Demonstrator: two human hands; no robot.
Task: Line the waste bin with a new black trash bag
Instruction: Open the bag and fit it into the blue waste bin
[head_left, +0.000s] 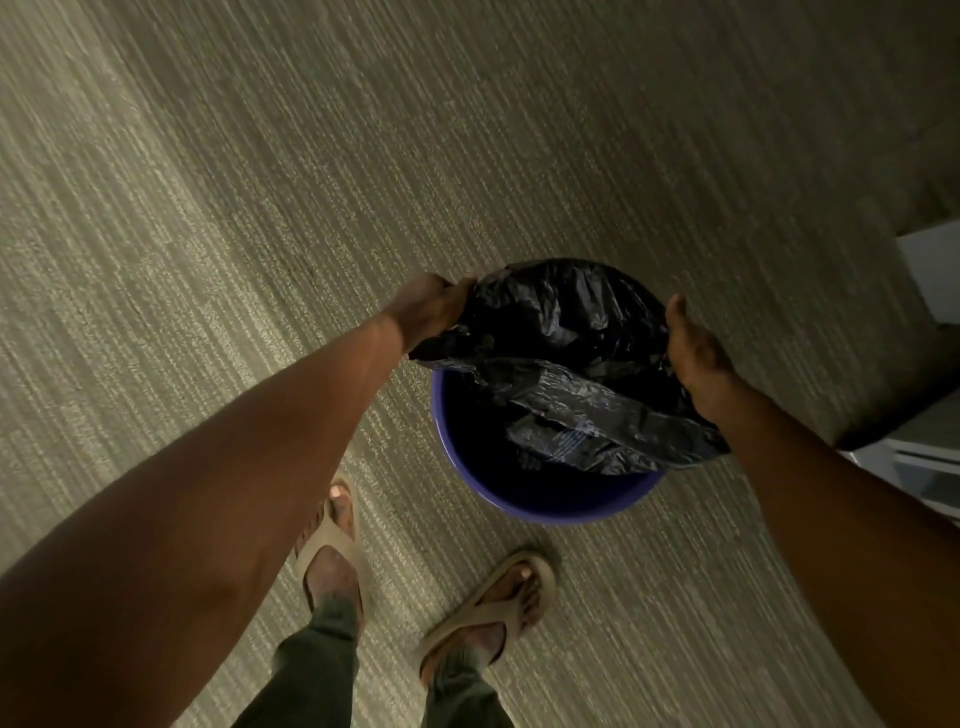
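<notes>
A round blue waste bin (550, 506) stands on the carpet in front of my feet. A crinkled black trash bag (561, 358) is spread over its far half, and part of it droops down inside. My left hand (431, 309) grips the bag's left edge. The bag's right edge is held by my right hand (698, 353). The near part of the bin's rim is bare blue plastic, and its inside is dark. The far rim is hidden under the bag.
Striped grey-green carpet (260, 208) covers the floor all around. My sandalled feet (332, 561) stand just behind the bin. A white piece of furniture (930, 280) stands at the right edge, close to the bin.
</notes>
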